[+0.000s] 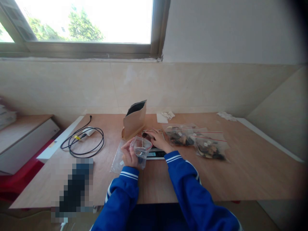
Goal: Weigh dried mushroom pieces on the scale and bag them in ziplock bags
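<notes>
My left hand [129, 155] is closed on a clear zip bag [141, 148], its open mouth with a red seal line tipped toward the right. Beside it, my right hand [157, 138] reaches over a kitchen scale [156, 155] whose display shows at the front. The right fingers bend down at the far side of the scale, by a small dark piece; what they grip is too small to name. Under my left hand lies another flat clear bag [115, 163]. Just behind stands an open brown paper pouch [135, 122] with a dark inside.
Two filled zip bags of dark and tan dried pieces lie right of the scale, the nearer bag [211, 148] in front. A coiled black cable [84, 154] and a blurred-out dark object [75, 186] are at left. Crumpled tissue [168, 115] lies behind, near the wall.
</notes>
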Demonstrator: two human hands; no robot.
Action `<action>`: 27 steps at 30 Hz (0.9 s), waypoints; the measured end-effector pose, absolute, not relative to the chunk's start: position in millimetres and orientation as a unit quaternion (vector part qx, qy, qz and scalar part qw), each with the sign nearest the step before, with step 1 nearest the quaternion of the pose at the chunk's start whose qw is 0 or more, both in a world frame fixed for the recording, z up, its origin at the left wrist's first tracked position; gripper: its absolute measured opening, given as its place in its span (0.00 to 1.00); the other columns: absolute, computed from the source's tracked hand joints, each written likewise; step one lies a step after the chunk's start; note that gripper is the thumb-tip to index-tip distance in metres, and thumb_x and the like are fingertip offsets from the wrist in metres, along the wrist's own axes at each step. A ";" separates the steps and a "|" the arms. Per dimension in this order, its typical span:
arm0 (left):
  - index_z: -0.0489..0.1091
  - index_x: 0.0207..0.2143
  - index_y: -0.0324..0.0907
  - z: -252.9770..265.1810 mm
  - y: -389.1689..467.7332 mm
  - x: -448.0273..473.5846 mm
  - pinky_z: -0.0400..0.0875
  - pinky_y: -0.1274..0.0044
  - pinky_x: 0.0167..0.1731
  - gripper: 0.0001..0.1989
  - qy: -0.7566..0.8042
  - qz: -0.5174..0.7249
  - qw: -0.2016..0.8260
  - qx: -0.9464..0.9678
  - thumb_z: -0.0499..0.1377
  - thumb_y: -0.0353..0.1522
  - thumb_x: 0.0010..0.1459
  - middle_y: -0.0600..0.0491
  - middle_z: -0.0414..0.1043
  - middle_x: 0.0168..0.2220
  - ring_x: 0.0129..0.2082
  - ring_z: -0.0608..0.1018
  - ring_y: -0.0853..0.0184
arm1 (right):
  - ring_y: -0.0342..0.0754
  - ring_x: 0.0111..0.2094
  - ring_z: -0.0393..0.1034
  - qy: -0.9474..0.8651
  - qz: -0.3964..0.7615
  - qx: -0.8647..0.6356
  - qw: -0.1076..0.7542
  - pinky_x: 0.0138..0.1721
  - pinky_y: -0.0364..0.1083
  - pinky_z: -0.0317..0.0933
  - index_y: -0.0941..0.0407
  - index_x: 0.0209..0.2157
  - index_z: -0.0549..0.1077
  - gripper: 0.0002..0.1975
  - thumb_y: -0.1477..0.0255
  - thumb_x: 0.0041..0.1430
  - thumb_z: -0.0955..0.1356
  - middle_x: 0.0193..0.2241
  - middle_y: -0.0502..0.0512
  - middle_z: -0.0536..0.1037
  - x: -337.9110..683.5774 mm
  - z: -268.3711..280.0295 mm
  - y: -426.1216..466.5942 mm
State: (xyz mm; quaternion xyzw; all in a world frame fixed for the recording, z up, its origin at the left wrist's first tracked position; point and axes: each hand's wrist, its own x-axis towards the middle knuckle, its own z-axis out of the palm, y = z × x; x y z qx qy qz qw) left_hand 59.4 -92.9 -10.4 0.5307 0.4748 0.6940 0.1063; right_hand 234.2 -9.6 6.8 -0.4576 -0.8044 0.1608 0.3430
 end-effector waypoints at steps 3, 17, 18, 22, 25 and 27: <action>0.64 0.46 0.39 -9.8 -93.2 59.3 0.74 0.69 0.37 0.13 0.476 0.696 0.109 0.526 0.49 0.37 0.64 0.43 0.76 0.46 0.40 0.80 0.60 | 0.52 0.61 0.57 -0.818 0.160 -0.459 0.307 0.63 0.57 0.49 0.54 0.54 0.71 0.32 0.87 0.48 0.61 0.55 0.55 0.72 235.8 11.4 -8.2; 0.65 0.48 0.39 -12.3 -92.6 58.4 0.74 0.69 0.39 0.15 0.487 0.687 0.103 0.529 0.48 0.36 0.64 0.44 0.76 0.46 0.42 0.79 0.60 | 0.56 0.54 0.61 -0.848 0.076 -0.481 0.209 0.53 0.58 0.55 0.52 0.51 0.72 0.18 0.79 0.60 0.64 0.53 0.59 0.73 222.3 28.1 -19.3; 0.65 0.48 0.39 -12.1 -92.8 58.5 0.73 0.69 0.39 0.15 0.485 0.689 0.103 0.529 0.48 0.36 0.64 0.44 0.75 0.46 0.43 0.79 0.60 | 0.56 0.52 0.62 -0.847 0.067 -0.485 0.206 0.51 0.57 0.55 0.52 0.49 0.73 0.16 0.77 0.60 0.65 0.51 0.59 0.74 222.6 29.4 -19.8; 0.65 0.48 0.38 -9.0 -94.3 59.2 0.73 0.69 0.40 0.15 0.484 0.691 0.107 0.526 0.49 0.37 0.64 0.43 0.75 0.46 0.44 0.79 0.59 | 0.54 0.48 0.66 -0.827 0.055 -0.510 0.232 0.50 0.54 0.55 0.53 0.43 0.76 0.10 0.73 0.62 0.65 0.43 0.58 0.78 224.6 35.0 -21.2; 0.65 0.47 0.38 -5.7 -95.6 60.5 0.74 0.69 0.39 0.14 0.483 0.691 0.113 0.526 0.49 0.36 0.64 0.44 0.76 0.45 0.42 0.79 0.59 | 0.51 0.42 0.71 -0.781 0.088 -0.527 0.323 0.49 0.51 0.57 0.55 0.41 0.76 0.11 0.74 0.62 0.63 0.38 0.56 0.80 222.9 45.7 -25.8; 0.65 0.47 0.39 -3.6 -96.2 61.3 0.74 0.69 0.38 0.14 0.482 0.693 0.112 0.524 0.49 0.36 0.63 0.44 0.76 0.45 0.41 0.80 0.59 | 0.49 0.41 0.73 -0.754 0.141 -0.501 0.402 0.47 0.49 0.61 0.55 0.43 0.75 0.12 0.73 0.63 0.62 0.40 0.56 0.80 220.7 57.4 -31.1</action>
